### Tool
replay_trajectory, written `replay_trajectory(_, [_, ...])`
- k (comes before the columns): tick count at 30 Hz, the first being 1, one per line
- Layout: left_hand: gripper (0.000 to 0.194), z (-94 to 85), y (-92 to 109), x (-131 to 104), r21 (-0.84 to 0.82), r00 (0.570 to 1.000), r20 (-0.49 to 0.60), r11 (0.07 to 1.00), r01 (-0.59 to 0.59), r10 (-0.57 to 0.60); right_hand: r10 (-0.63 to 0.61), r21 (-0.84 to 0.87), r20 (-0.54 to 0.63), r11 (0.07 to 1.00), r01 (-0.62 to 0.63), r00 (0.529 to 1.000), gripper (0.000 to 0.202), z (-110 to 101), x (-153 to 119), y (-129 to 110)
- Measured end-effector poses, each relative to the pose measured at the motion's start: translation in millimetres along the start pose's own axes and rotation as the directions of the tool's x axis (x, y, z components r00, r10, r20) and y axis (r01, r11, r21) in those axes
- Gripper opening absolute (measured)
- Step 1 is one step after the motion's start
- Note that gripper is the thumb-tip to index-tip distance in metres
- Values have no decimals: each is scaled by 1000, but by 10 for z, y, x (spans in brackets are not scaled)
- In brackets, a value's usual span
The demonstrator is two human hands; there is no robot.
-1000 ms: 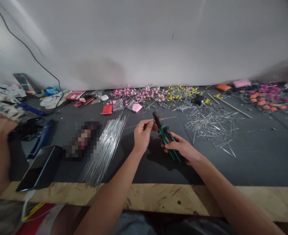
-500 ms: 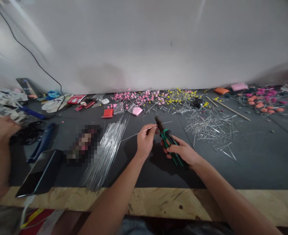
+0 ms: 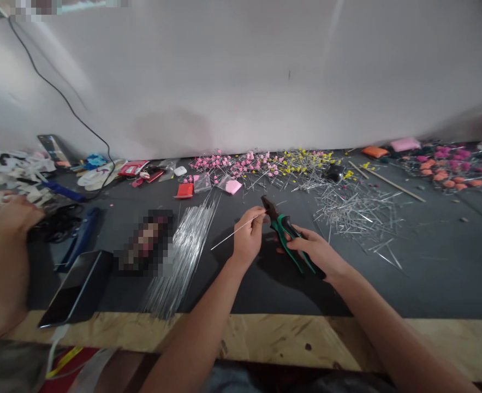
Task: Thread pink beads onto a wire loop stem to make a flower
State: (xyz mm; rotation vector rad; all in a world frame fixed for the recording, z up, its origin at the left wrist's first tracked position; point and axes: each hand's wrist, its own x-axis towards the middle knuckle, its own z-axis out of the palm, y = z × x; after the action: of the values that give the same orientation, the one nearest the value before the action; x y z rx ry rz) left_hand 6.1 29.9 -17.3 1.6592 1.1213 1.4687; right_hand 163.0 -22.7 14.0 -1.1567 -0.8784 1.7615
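Between its fingertips my left hand [image 3: 249, 233] pinches a thin silvery wire [image 3: 228, 238], which slants down to the left. My right hand [image 3: 312, 248] is wrapped around the green and black handles of a pair of pliers [image 3: 284, 226]. The jaws of the pliers are at the wire, right beside my left fingertips; whether they bite on it I cannot make out. To the left lies a bundle of long straight wires [image 3: 187, 245]. A heap of short cut wires [image 3: 355, 210] spreads out at the right.
Pink-tipped wires [image 3: 244, 164] and yellow-tipped wires [image 3: 306, 161] line the back by the wall. A phone [image 3: 75, 289] on a cable lies front left, near a blue tool [image 3: 79, 240]. At far left, another person's hands [image 3: 13, 215] handle white strips.
The handles of the pliers have spread wider and my right fingers have loosened. The wire in my left hand now points more steeply down. The view has shifted slightly.
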Motion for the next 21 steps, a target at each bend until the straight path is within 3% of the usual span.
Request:
replay_trajectory(7, [19, -13, 28, -8, -54, 999, 2, 997, 49, -49, -33, 68, 48, 997, 30, 998, 15, -32, 30, 50])
replay_trajectory(12, [17, 23, 153, -34, -172, 999, 5, 984, 36, -36, -40, 76, -34, 996, 42, 999, 13, -106, 61, 58])
replay_trajectory(15, [21, 12, 154, 14, -302, 981, -111, 946, 116, -156, -74, 49, -146, 995, 82, 987, 16, -157, 54, 14])
replay_trajectory(18, [22, -28, 75, 89, -448, 923, -231, 875, 181, -309, -112, -29, -266, 994, 109, 957, 23, -242, 44, -50])
replay_trajectory(21, [22, -48, -2, 131, -537, 887, -228, 812, 229, -401, -205, -196, -339, 970, 145, 918, 31, -379, 49, -98])
